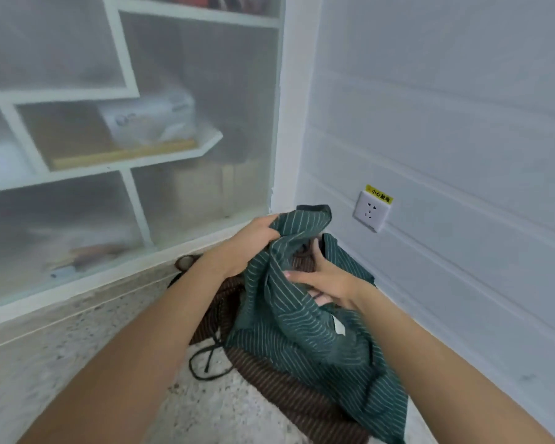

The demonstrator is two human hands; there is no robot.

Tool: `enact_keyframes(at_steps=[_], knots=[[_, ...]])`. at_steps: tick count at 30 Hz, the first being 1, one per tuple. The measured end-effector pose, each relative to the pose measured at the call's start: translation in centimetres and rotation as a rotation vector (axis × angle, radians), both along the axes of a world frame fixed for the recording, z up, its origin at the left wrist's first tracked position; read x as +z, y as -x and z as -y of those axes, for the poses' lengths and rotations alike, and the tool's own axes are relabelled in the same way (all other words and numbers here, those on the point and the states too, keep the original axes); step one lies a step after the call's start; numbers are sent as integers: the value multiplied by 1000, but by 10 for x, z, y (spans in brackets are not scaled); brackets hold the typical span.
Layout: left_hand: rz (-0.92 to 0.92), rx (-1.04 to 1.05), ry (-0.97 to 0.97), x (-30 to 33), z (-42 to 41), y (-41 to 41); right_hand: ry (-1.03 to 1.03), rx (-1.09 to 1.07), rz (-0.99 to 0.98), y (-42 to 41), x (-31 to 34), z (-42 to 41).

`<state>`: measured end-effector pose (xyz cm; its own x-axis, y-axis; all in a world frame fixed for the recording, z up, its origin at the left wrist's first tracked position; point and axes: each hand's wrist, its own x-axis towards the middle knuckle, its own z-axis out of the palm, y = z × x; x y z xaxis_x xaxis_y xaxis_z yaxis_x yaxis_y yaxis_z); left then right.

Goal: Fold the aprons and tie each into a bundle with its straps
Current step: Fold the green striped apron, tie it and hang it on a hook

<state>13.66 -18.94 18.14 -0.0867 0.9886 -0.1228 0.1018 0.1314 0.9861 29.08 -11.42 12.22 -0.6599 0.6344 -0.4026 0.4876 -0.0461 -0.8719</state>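
Hands [250, 241] [326, 280] grip green apron [302, 322] — brown apron [289, 392] beneath

yellow label [379, 195] reading 小心触电, atop white wall socket [371, 215]

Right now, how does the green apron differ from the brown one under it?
The green apron has pale stripes and is lifted, bunched, gripped by the left hand and right hand. The brown apron is darker striped and lies untouched on the speckled counter. Both are striped and unfolded.
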Motion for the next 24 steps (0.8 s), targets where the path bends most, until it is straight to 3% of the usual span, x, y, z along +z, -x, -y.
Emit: enact_keyframes(at_steps=[6,8,11,17,24], knots=[[-253,2,-54,46,98,-49,-258,-72,-143,-42,42,79],[-370,91,-71,58,127,-55,-349,-157,-233,-52,52,100],[-504,308,-89,66,164,-47,-328,-293,-309,-62,71,130],[-457,496,-101,78,233,-21,-345,-277,-396,-67,98,175],[-433,279,-67,91,283,-20,-351,-112,-481,-35,132,234]])
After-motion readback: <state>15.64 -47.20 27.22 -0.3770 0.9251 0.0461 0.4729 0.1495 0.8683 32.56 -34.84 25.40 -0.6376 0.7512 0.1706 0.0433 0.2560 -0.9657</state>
